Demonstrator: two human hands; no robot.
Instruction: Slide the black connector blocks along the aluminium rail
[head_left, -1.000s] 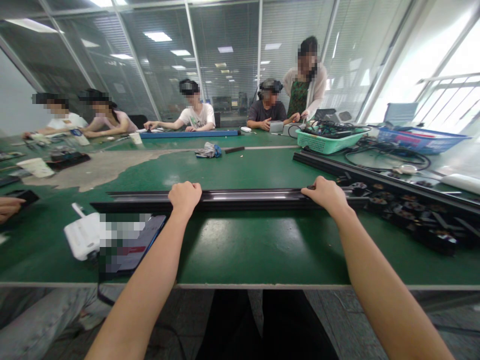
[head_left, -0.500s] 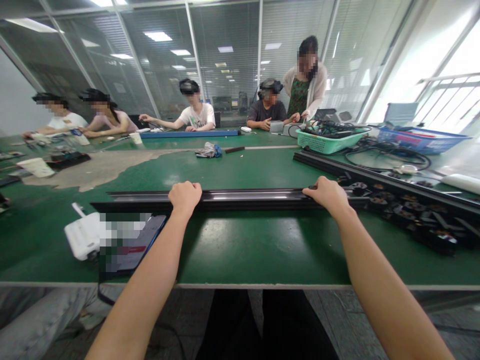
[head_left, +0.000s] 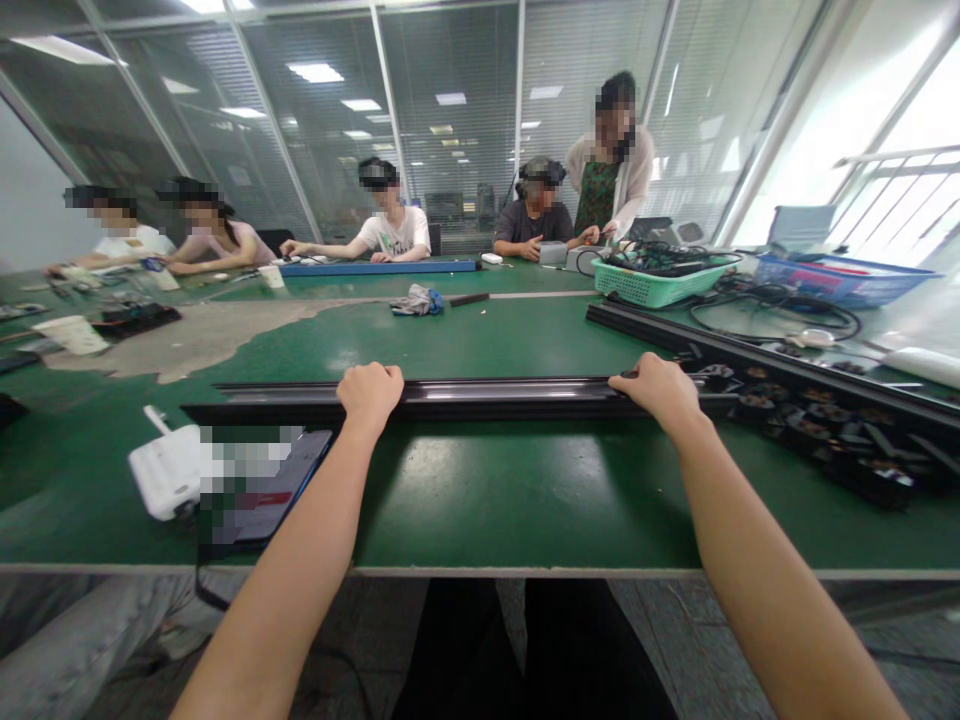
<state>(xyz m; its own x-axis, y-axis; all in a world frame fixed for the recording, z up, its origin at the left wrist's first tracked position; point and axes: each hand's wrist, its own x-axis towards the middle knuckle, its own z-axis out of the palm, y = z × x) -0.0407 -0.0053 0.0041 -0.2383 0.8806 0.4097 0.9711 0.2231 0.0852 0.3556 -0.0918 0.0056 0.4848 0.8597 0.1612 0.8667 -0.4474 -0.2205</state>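
A long black metal channel rail (head_left: 502,408) with a shiny inner groove lies crosswise on the green table in front of me. My left hand (head_left: 370,392) is closed over its left part, fingers wrapped over the far side. Toward the right end, my right hand (head_left: 654,388) is closed at the groove, pinching a small black part (head_left: 624,376) that its fingers mostly hide. Black assemblies with coppery pieces (head_left: 825,420) are heaped just right of that hand. A second long black rail (head_left: 750,352) runs diagonally behind them.
At the left are a white device (head_left: 166,470) and a phone (head_left: 274,490). Farther back are a crumpled cloth (head_left: 417,300), a green basket (head_left: 645,285) of cables, a blue basket (head_left: 847,280) and a white cup (head_left: 71,335). Several people work along the far side.
My right hand has shifted very slightly to the right along the rail. My left hand and the rail stay in place.
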